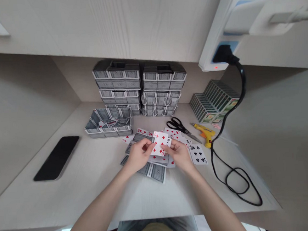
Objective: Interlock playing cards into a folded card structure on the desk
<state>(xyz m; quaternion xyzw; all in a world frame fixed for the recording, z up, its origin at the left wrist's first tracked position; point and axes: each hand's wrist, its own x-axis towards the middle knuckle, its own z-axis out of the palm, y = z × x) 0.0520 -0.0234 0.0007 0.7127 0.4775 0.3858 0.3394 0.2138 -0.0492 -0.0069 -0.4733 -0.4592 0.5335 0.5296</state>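
Both hands hold playing cards above the middle of the desk. My left hand [140, 154] pinches the left edge of a six of diamonds playing card [160, 140], thumb on its face. At the right edge, my right hand [179, 152] grips the same card and at least one more card behind it, whose corner peeks out. Under the hands lie joined grey-backed cards [154, 171] and loose face-up cards. A six of clubs [198, 154] rests face up to the right of my right hand.
Boxes made of cards [119, 79] are stacked at the back; an open card box [110, 133] holds scraps. A phone [57, 158] lies left. Scissors [178, 125], a yellow glue gun [205, 132], its black cord [243, 80] and green-striped card packs [208, 102] occupy the right side.
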